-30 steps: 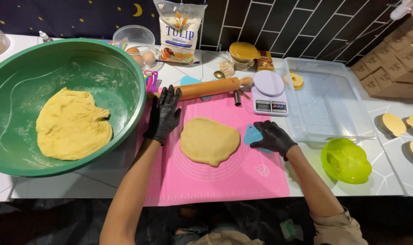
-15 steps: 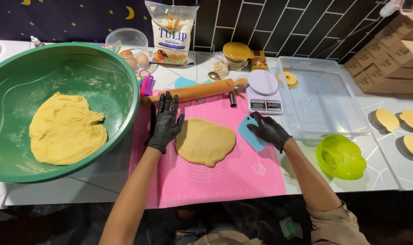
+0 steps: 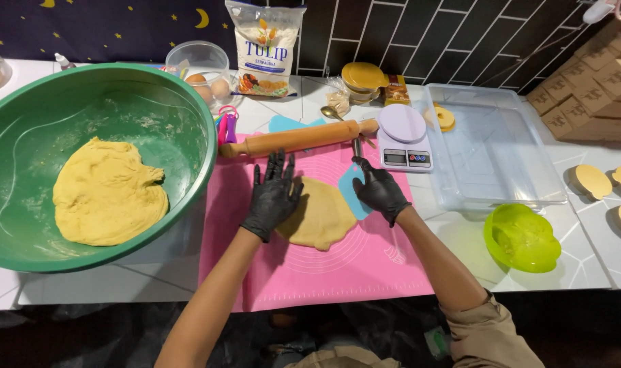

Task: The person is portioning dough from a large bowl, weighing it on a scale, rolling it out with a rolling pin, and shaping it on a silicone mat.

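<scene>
**Both gloved hands at the flattened dough**

At nine o'clock sits the big round green plastic basin (image 3: 188, 123), with a large lump of yellow dough (image 3: 106, 194) lying in its bottom. Behind its rim, near eleven o'clock, a clear plastic tub (image 3: 194, 61) holds eggs.

My left hand (image 3: 273, 197), in a black glove, lies flat with fingers spread apart on the left edge of the flat yellow dough round (image 3: 321, 218), which rests in the middle of the pink silicone rolling mat (image 3: 324, 272). At twelve o'clock of the round, the long wooden rolling pin (image 3: 297, 138) lies across the mat's far edge.

My right hand (image 3: 379, 191), also black-gloved, has its fingers curled together on a light blue plastic scraper (image 3: 351, 191) touching the round's right edge.

At one o'clock stands a white kitchen scale (image 3: 402, 140), then a clear rectangular plastic tray (image 3: 494, 157), and at four o'clock a lime-green bowl (image 3: 522, 238).
</scene>
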